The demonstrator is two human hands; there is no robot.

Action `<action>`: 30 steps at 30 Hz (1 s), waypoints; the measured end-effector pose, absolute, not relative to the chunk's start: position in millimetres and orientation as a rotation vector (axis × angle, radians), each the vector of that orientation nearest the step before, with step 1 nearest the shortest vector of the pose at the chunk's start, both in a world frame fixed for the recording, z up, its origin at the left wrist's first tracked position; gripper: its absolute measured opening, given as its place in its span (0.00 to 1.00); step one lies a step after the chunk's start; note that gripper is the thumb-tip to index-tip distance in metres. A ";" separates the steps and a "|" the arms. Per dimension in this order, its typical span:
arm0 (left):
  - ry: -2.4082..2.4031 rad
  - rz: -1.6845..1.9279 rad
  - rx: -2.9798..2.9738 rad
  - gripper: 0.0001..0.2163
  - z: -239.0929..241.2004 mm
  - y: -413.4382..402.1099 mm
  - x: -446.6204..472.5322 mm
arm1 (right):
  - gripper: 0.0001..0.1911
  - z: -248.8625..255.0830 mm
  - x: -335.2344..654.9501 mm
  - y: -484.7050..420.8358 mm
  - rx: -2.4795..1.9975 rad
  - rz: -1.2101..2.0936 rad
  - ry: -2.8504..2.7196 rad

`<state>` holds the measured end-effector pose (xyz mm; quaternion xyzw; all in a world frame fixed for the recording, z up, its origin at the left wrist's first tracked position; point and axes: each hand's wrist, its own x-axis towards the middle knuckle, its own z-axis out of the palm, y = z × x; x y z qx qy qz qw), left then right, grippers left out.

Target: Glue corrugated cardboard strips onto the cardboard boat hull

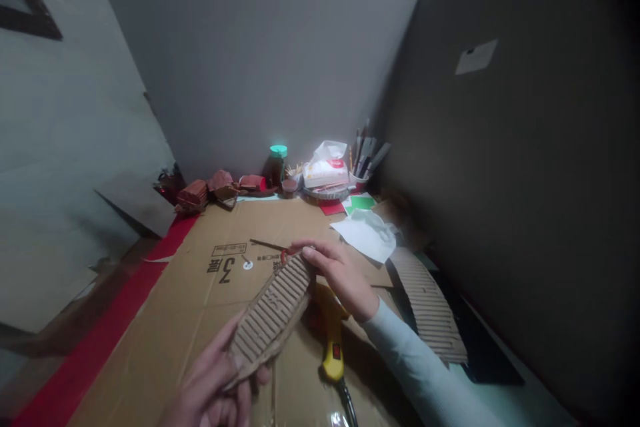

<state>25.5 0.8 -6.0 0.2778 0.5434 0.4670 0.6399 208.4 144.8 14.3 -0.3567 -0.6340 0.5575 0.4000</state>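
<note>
My left hand (213, 383) grips the near end of a long corrugated cardboard piece (273, 313), holding it slanted above the table. At its far end my right hand (337, 277) pinches a thin red-tipped stick (273, 247), fingers closed around it and touching the cardboard's tip. A yellow glue gun (333, 340) lies on the flat cardboard sheet (200, 293) just under the right wrist.
Another ribbed cardboard strip (427, 307) lies at right by a white tissue (367, 233). Along the back wall stand small brown cardboard models (210, 190), a green-lidded jar (277, 163), a tissue pack (326, 170) and a cup of pens (363, 160). Grey walls close in behind and at right.
</note>
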 end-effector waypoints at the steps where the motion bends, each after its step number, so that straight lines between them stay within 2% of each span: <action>1: 1.271 1.049 0.710 0.31 -2.2 3.7 19.4 | 0.14 15.4 207.0 146.2 -0.936 1.403 -1.640; 6: 1.369 1.029 0.949 0.26 8.5 28.9 -15.8 | 0.15 22.0 195.6 155.7 -1.049 1.361 -1.828; 14: 1.505 0.988 1.125 0.14 6.6 58.9 -58.3 | 0.15 26.4 175.9 168.9 -0.994 1.320 -2.092; 21: 1.361 0.914 1.044 0.14 3.0 60.6 -69.1 | 0.17 26.6 172.4 172.3 -1.013 1.343 -2.149; 26: 1.249 0.995 0.929 0.24 17.0 58.9 -58.4 | 0.15 41.1 175.8 173.8 -0.948 1.345 -2.217; 30: 1.153 1.005 0.855 0.26 28.9 62.5 -38.9 | 0.12 53.1 175.6 172.3 -0.857 1.338 -2.277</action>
